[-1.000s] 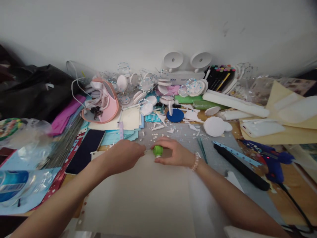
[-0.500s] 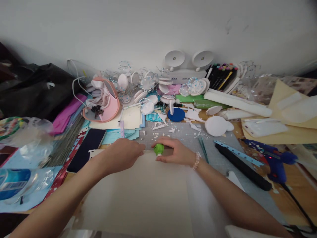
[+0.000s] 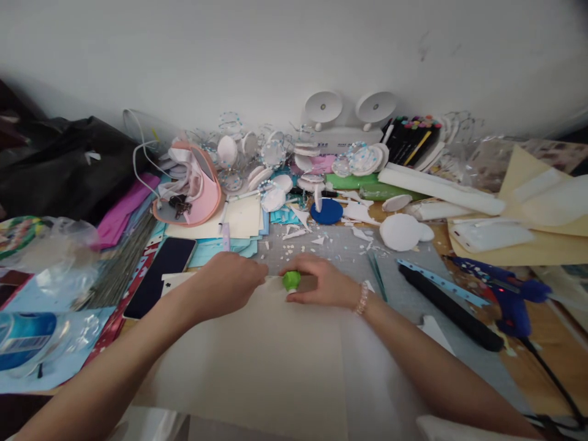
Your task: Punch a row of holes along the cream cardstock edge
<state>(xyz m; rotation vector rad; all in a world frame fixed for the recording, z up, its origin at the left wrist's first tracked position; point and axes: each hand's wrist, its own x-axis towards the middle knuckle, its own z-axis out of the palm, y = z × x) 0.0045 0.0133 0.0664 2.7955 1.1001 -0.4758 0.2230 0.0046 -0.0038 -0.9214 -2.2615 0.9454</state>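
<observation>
A large cream sheet of paper (image 3: 257, 361) lies in front of me, its far edge at my hands. My left hand (image 3: 232, 282) is closed at that edge, thumb and fingers pinching the paper. My right hand (image 3: 324, 282) holds a small green craft punch (image 3: 291, 281) between thumb and fingers, right at the paper's edge. How far the paper sits inside the punch is hidden. Near the sheet's far left corner a small dark shape like a punched hole shows. Tiny white paper bits (image 3: 289, 250) are scattered on the grey cutting mat (image 3: 349, 245) beyond my hands.
A phone (image 3: 160, 275) lies left of my left arm, below a pink visor (image 3: 209, 202). White discs with beaded wires crowd the back around a blue disc (image 3: 326, 211). Tweezers (image 3: 377, 275), a black rod (image 3: 450, 309) and a blue glue gun (image 3: 509, 294) lie to the right.
The cream sheet has slid a little to the left. My right hand and the green punch have shifted slightly left, with my left hand staying at the paper's edge.
</observation>
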